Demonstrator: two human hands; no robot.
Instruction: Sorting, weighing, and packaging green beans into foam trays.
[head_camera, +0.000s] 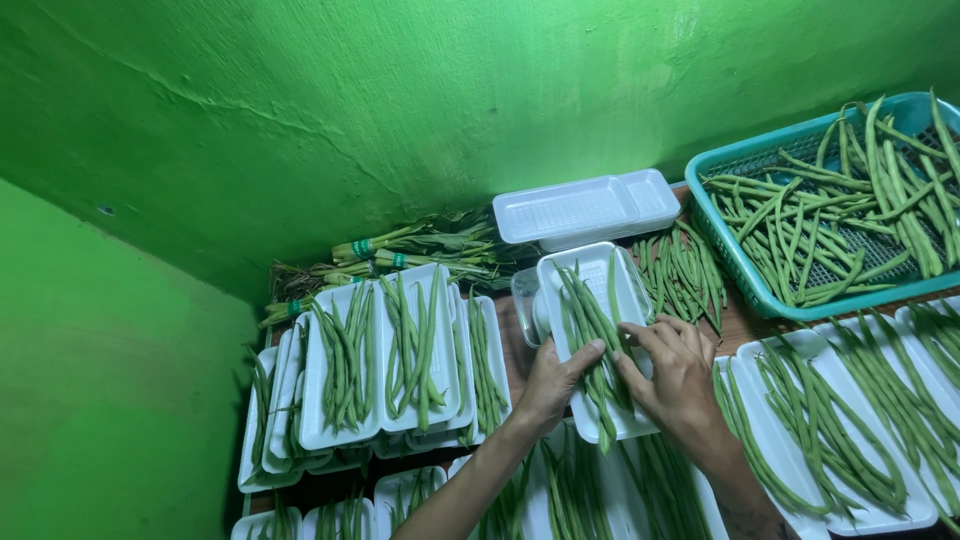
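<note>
Beans (592, 330) are pressed into a white foam tray (590, 262) by both hands; the left hand (553, 382) is laid at the tray's near left edge, thumb over the pods, fingers loosely curled on them; the right hand (677, 372) is spread flat across the bundle, grasping nothing firmly; the tray is tilted on other filled trays at the middle of the worktop (742, 325); filled trays (385, 350) are stacked to the left; empty trays (585, 208) are seen behind; a teal basket (745, 275) of loose beans is set at the right; tied leafy stalks (420, 245) are laid against the green wall (400, 100).
</note>
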